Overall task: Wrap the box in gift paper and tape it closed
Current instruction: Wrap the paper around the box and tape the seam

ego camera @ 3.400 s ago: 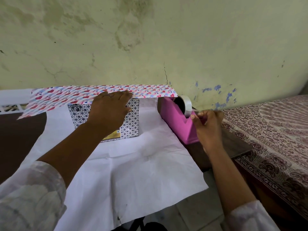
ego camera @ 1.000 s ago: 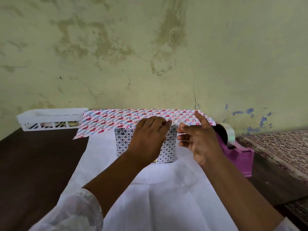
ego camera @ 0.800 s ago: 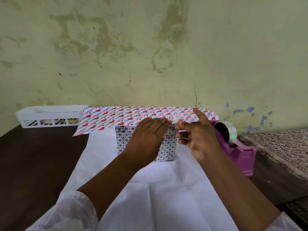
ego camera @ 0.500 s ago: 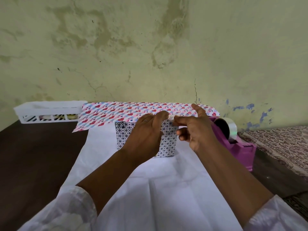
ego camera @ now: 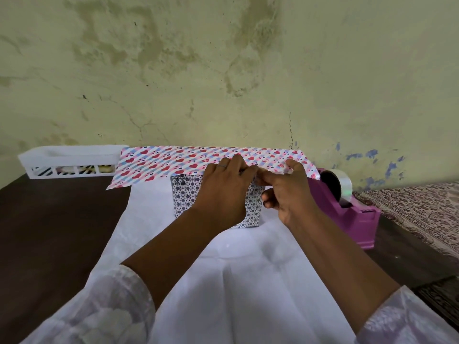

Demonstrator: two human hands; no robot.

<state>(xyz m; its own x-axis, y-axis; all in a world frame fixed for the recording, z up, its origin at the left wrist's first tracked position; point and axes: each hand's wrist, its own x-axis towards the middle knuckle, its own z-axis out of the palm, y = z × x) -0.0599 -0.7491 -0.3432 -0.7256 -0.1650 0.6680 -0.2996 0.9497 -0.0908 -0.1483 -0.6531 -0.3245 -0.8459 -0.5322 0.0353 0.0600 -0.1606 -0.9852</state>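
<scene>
Centre of the frame: the right hand (ego camera: pixel 288 192) extends its forefinger and thumb toward the folded edge of the gift paper (ego camera: pixel 188 161), the other fingers curled under. A strip of tape seems to be pinched there, but it is too small and clear to confirm. The left hand (ego camera: pixel 224 192) lies over the top of the box (ego camera: pixel 186 192), its fingers (ego camera: pixel 237 162) slightly bent and pressing the paper's edge down against the box; they meet the right fingertips at the box's upper right corner.

The box stands at mid-frame on the white underside of the paper, whose heart-printed far flap is folded forward over it. The pink tape dispenser (ego camera: pixel 355 219) sits just right of the hands. A white basket (ego camera: pixel 69 160) stands at upper left against the wall, on the dark table (ego camera: pixel 49 232).

Risks, as judged: if the left hand eases off, the flap may spring back. Tape laid crooked could wrinkle, or catch the fingers instead of the paper.
</scene>
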